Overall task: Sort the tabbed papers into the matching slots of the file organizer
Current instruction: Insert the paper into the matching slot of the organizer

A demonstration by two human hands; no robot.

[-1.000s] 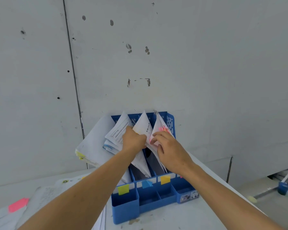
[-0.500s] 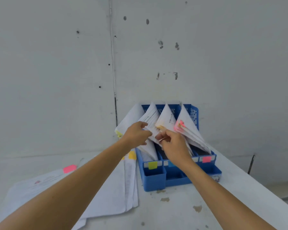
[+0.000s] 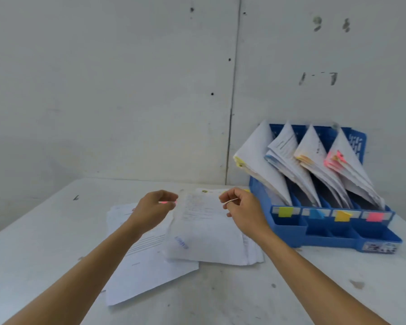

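Note:
The blue file organizer [image 3: 293,233] stands at the right against the wall. Its four slots carry front labels: green-yellow [image 3: 285,211], blue [image 3: 316,214], orange-yellow [image 3: 342,216] and pink [image 3: 375,216]. Each slot holds leaning tabbed papers [image 3: 314,160]. A loose pile of papers [image 3: 204,235] lies on the table to its left. My left hand [image 3: 154,208] hovers over the pile with loosely curled fingers; a pink tab [image 3: 164,202] shows in the gap between thumb and fingers. My right hand [image 3: 243,208] hangs above the pile's right side, loosely curled, holding nothing.
A white table [image 3: 45,242] meets a grey wall [image 3: 127,90] behind. More sheets [image 3: 145,268] spread under the pile toward the front left. The organizer's low front trays [image 3: 331,233] hold nothing visible.
Both hands have left the organizer's papers and come down to the left, over the pile on the table. The view has swung left, so the organizer now sits at the right.

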